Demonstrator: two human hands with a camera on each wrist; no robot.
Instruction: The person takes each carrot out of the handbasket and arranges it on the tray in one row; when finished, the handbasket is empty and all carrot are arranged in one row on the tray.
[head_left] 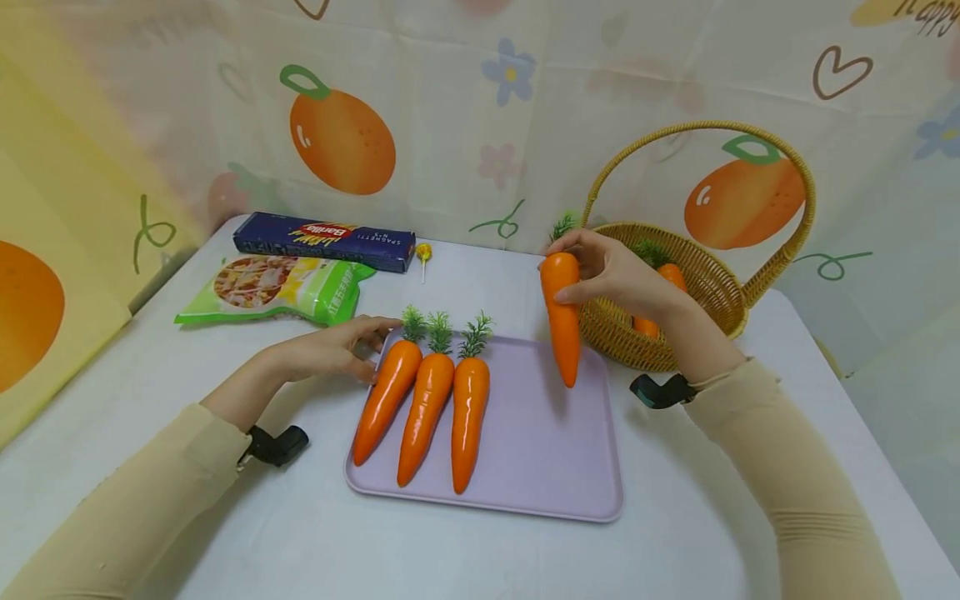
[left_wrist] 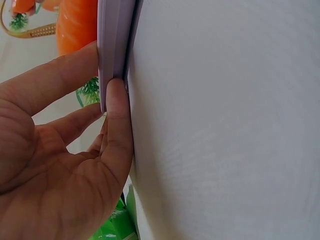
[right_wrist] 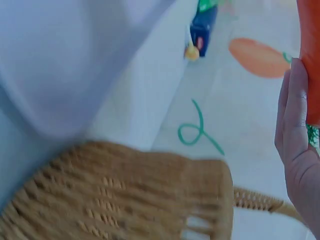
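Note:
Above the right part of the lilac tray (head_left: 547,450), my right hand (head_left: 611,271) grips an orange carrot (head_left: 564,333) near its leafy top, tip pointing down. The right wrist view catches this carrot (right_wrist: 311,60) at its edge, against the fingers. My left hand (head_left: 330,350) holds the tray's far left corner; its thumb and fingers pinch the rim (left_wrist: 112,45) in the left wrist view. Side by side on the tray's left half lie three more carrots, a left one (head_left: 387,404), a middle one (head_left: 426,417) and a right one (head_left: 470,425), green tops pointing away.
A wicker basket (head_left: 626,354) with a tall handle stands behind the tray at right, carrots (head_left: 671,275) inside, partly hidden by the right arm. At back left lie a blue spaghetti box (head_left: 322,240), a green food bag (head_left: 277,289) and a yellow lollipop (head_left: 423,252).

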